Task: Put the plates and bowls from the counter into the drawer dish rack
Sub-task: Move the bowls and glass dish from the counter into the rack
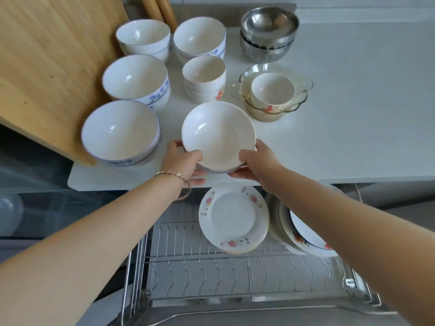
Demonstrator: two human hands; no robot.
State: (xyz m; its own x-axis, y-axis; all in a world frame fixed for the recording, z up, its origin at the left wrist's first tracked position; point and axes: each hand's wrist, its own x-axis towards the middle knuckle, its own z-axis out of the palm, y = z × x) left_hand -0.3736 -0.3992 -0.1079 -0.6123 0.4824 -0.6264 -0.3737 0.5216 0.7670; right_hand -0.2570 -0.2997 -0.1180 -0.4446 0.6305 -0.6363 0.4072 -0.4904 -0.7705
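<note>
Both hands, left (181, 161) and right (256, 164), grasp a small stack of shallow white bowls (218, 135) at the front edge of the desk (353, 114), above the open drawer dish rack (211, 278) holding flowered plates (233, 220)

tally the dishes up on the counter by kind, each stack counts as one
blue-patterned white bowls: 4
cream bowls with red print: 2
steel bowls: 1
glass dish: 1
shallow white bowls, being held: 1
total: 9
</note>
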